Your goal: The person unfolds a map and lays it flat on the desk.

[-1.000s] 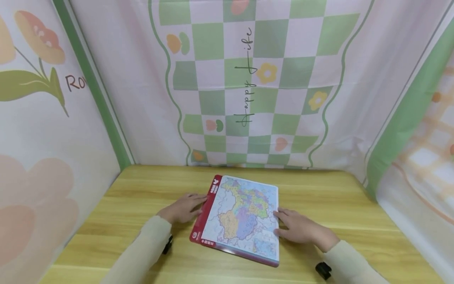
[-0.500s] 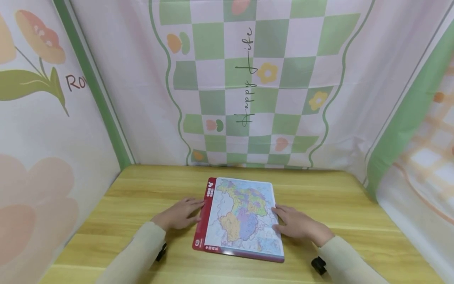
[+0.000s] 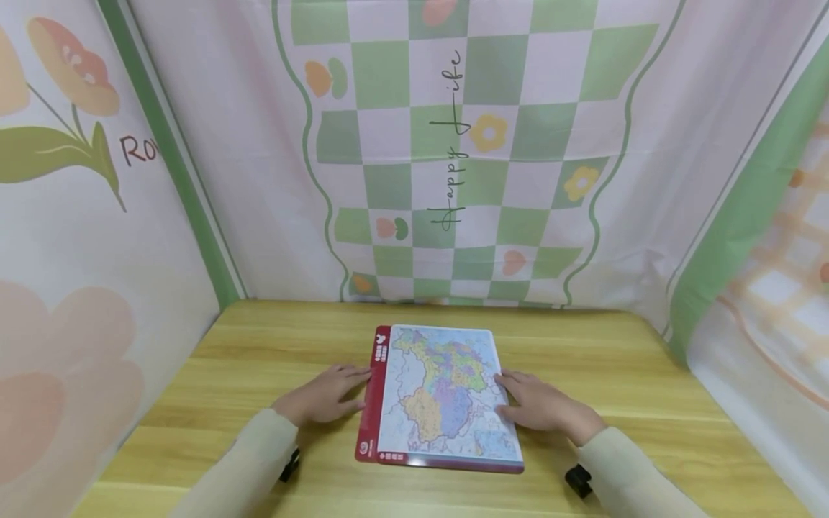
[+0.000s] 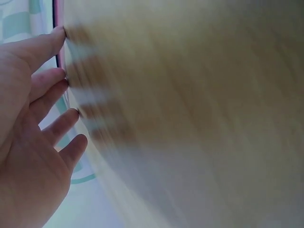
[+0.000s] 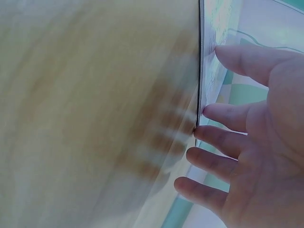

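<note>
A thin rectangular map board (image 3: 447,396), with a coloured map and a red strip down its left side, lies flat on the wooden table (image 3: 259,352). My left hand (image 3: 324,396) touches the red edge with its fingertips. On the opposite side, my right hand (image 3: 544,406) has its thumb and fingertips at the map's right edge. The left wrist view shows the left hand (image 4: 33,118) with fingers spread and tips down at the board's edge. In the right wrist view, the right hand (image 5: 256,137) has nearly straight fingers, some on the board's edge (image 5: 208,66) and others at the tabletop.
A hanging cloth with green checks (image 3: 479,187) closes off the back of the table. Printed curtains (image 3: 97,237) stand along both sides. Black wrist devices (image 3: 578,480) show under the sleeves.
The map board has turned counter-clockwise: its far edge has moved left, its near edge slightly right, and it lies straighter to the table. Both hands have shifted slightly left with it.
</note>
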Demonstrator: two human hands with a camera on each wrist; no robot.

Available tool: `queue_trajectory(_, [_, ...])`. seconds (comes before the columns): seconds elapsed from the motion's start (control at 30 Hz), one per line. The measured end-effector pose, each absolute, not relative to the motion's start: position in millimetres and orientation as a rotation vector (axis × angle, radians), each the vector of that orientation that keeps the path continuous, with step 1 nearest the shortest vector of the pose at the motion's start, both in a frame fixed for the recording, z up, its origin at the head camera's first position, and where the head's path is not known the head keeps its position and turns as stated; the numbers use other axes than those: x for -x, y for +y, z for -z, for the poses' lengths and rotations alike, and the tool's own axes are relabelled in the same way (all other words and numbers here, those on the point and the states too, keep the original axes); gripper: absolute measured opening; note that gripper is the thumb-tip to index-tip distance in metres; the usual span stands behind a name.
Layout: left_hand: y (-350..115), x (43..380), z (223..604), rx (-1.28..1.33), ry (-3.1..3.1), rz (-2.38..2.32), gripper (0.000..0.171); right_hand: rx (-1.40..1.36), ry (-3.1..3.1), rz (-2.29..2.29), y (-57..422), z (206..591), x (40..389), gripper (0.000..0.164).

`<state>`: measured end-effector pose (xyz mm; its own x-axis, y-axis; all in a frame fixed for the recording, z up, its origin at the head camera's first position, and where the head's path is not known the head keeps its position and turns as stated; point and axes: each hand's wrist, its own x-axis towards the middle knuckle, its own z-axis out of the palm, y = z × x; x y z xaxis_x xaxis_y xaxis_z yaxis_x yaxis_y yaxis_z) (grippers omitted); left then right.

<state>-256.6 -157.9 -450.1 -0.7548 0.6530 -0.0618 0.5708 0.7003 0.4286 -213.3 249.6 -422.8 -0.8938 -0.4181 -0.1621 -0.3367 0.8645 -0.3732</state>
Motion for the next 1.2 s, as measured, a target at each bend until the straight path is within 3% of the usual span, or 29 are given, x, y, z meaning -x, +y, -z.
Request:
queue_trajectory(0.17, [-158.8, 262.6, 453.8, -0.960, 2.648, -0.834, 0.054, 0.587, 2.800, 0.568, 250.5, 422.8, 212.5, 0.065])
queue_trajectory(0.5, [-159.8, 263.0, 446.2, -0.645, 2.490, -1.214, 0.043, 0.585, 2.810, 0.830, 253.9, 421.7, 215.8, 0.054])
queue_trajectory(1.2, [-166.7, 264.9, 449.3, -0.308, 1.967, -1.685, 0.045, 0.312, 2.636, 1.062, 263.8, 418.9, 213.3, 0.051])
